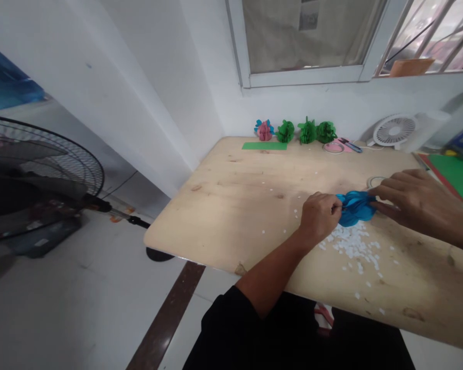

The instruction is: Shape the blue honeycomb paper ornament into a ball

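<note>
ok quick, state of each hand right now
Left hand: closed, holding the left side of the blue paper.
Right hand: closed, pinching its right side.

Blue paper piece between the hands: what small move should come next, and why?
Perhaps the right hand should gently spread a fold while the left hand holds on: the blue paper piece is held at both sides, and its layers look bunched together.

The table (224, 205) is of smooth, matt wood. Above it, the blue piece (355, 209) looks of paper, slightly glossy. Left of the table, the floor (92, 308) is glossy tile.
</note>
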`<act>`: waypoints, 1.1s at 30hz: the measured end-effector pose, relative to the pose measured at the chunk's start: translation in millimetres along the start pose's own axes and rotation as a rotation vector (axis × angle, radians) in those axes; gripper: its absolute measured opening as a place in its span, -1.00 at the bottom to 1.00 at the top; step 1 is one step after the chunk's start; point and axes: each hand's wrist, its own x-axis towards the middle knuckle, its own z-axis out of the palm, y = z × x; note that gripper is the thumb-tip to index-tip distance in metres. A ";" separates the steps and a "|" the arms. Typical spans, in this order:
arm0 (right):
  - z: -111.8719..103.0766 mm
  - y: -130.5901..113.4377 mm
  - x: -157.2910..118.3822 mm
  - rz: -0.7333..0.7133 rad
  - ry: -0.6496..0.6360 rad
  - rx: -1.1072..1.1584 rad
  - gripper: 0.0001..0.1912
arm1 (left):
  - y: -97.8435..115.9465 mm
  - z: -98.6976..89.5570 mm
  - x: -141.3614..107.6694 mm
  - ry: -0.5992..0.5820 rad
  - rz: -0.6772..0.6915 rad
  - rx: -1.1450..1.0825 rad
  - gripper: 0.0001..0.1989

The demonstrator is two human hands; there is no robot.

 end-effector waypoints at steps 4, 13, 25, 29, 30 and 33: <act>0.6 -1.9 -1.9 0.013 0.027 -0.006 -0.77 | 0.7 -0.4 -0.5 -0.004 -0.013 0.004 -0.87; 12.6 -18.8 8.5 0.097 -0.032 0.152 -0.77 | 1.3 1.2 -0.9 -0.005 -0.034 -0.014 -0.89; 17.7 -21.3 21.2 0.109 -0.114 0.100 -0.80 | 0.4 2.9 -0.4 -0.017 -0.008 0.006 -0.87; 18.7 -18.8 21.1 0.104 -0.110 0.107 -0.80 | 0.3 3.2 -0.8 -0.013 -0.002 0.008 -0.87; 18.6 -17.4 21.0 0.089 -0.110 0.099 -0.79 | 0.3 3.3 -1.0 -0.012 0.000 0.008 -0.87; 18.2 -12.4 20.0 0.030 -0.116 0.088 -0.77 | 0.5 3.4 -1.6 -0.007 0.011 0.009 -0.87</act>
